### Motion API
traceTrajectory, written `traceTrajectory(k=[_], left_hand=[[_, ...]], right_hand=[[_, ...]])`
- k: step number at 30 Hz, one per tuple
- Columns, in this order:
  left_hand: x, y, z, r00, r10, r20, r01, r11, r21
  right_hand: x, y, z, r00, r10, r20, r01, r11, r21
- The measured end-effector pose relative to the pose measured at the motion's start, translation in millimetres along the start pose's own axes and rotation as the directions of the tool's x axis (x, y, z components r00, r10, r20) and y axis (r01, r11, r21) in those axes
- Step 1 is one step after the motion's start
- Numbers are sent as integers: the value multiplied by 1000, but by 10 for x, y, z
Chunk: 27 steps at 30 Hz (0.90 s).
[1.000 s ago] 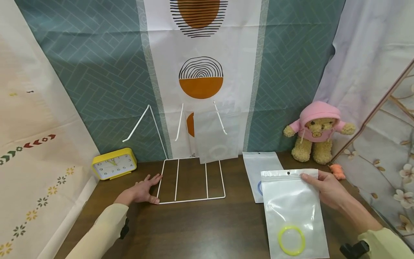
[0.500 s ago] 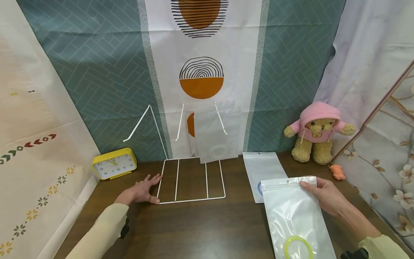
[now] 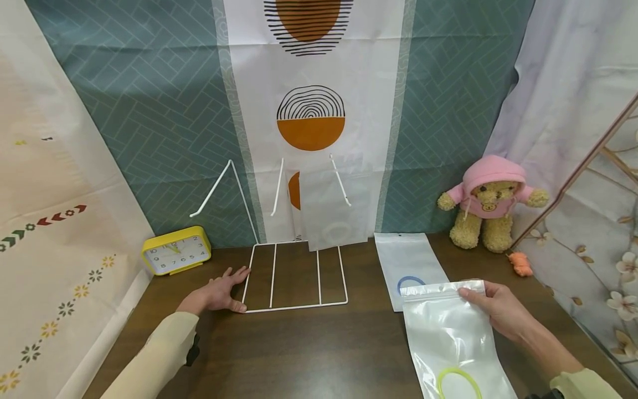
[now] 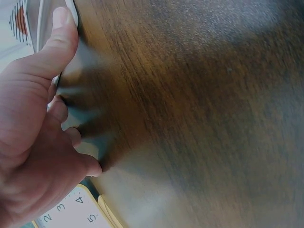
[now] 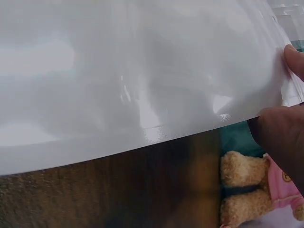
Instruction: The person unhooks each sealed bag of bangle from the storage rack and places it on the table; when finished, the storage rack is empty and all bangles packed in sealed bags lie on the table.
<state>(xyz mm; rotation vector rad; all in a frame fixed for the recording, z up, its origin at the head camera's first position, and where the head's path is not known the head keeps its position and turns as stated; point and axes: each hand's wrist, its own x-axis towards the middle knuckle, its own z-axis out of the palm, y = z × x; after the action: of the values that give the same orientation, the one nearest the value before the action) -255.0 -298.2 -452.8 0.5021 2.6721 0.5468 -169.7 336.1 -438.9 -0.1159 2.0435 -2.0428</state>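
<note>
My right hand (image 3: 503, 310) pinches a silvery zip bag (image 3: 443, 327) by its top right corner, thumb in front. Through its clear front shows a yellow-green ring (image 3: 458, 370); the bag's lower end runs out of the head view. In the right wrist view the bag (image 5: 142, 85) fills most of the picture. My left hand (image 3: 216, 293) rests with spread fingers at the left side of a white wire rack (image 3: 296, 308), its thumb (image 4: 61, 28) on the front corner. One bag (image 3: 334, 216) hangs from the rack's right prong; the other two prongs are bare.
Another zip bag (image 3: 404, 255) with a blue ring lies flat on the wooden table (image 3: 299, 354), partly behind the held bag. A yellow clock (image 3: 176, 252) stands at left. A teddy bear (image 3: 488, 205) in a pink hoodie and an orange yarn bundle (image 3: 520, 264) are at right.
My right hand has lowered slightly with the bag, whose lower end has tipped toward me, and more of the blue ring behind shows. The left hand stays put.
</note>
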Motion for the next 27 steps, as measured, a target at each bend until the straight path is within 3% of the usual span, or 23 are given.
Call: traceTrajectory(k=[12,27], left_hand=[[10,-20,-7,1000,-8,17,8,1000,-3],[11,-27,12,999,-31,15,31,1000,-3]], right_hand=[[-39,127,12,998,22,57,-23,1000,13],[-105,286,58,993,118,11,-118,993,2]])
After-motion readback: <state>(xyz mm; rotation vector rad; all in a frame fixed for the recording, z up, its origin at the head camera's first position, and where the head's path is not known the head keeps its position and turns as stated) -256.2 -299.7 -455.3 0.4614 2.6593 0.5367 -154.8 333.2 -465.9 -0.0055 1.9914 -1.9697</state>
